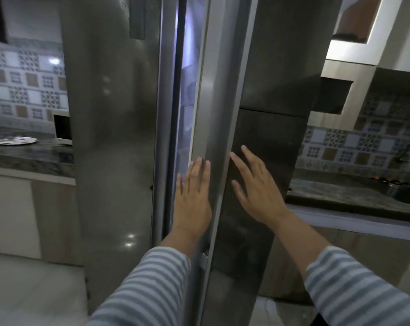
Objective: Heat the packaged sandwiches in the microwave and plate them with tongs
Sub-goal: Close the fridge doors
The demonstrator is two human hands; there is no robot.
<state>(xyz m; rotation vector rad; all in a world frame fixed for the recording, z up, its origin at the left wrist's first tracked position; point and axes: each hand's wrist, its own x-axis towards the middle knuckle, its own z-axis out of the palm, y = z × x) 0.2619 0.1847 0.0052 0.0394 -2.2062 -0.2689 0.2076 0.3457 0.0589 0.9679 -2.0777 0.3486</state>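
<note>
Hands: two, left hand [194,196] and right hand [258,187], both flat and spread on the fridge [222,114], grasping nothing.
Plates: one plate [14,140], left of fridge.

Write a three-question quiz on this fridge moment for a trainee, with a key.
1. True or false: the fridge door is fully shut.
2. What does the left hand hold? A) a sandwich B) tongs C) nothing
3. Fill in: on the counter at the left lies a round ____.

Key
1. False: a lit gap shows beside the door's edge.
2. C: both it and the right hand are open and flat, fingers spread, at the door.
3. Plate.
</note>
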